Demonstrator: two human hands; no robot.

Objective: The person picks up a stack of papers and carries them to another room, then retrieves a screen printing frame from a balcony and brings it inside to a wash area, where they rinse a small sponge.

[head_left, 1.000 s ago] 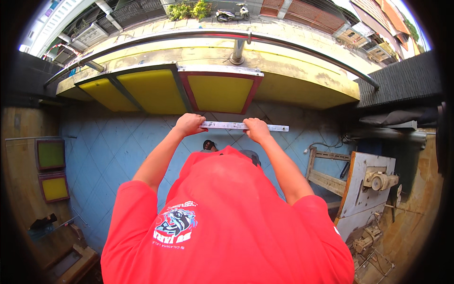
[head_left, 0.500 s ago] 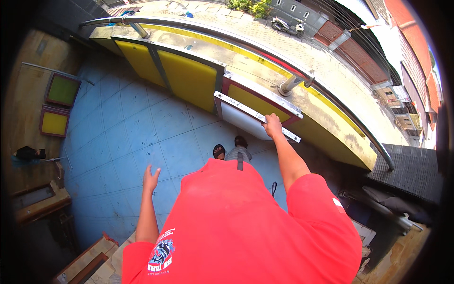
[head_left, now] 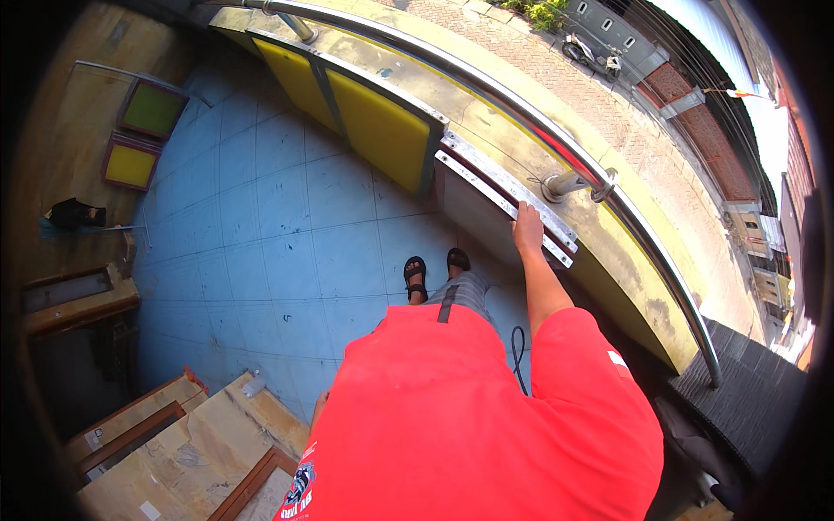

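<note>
My right hand [head_left: 527, 231] is closed over the top edge of a flat framed panel [head_left: 473, 207]. This panel has a pale metal top edge with holes and a greyish-white face turned toward me. It stands tilted close against another framed panel [head_left: 504, 175], which rests along the low yellow wall. A narrow dark gap shows between their top edges. Only a sliver of my left hand [head_left: 320, 405] shows beside the red shirt, low on the left; its fingers are hidden.
Yellow panels with dark frames [head_left: 379, 130] lean on the wall to the left. A metal railing [head_left: 660, 256] runs above the wall, with a street beyond. Blue tiles [head_left: 261, 252] cover the floor. Wooden furniture [head_left: 204, 443] stands at lower left, and a dark cable loop [head_left: 519, 352] hangs near my leg.
The held panel has swung up against the one behind it, covering that one's yellow face. My left hand has dropped back beside my body. The view has shifted.
</note>
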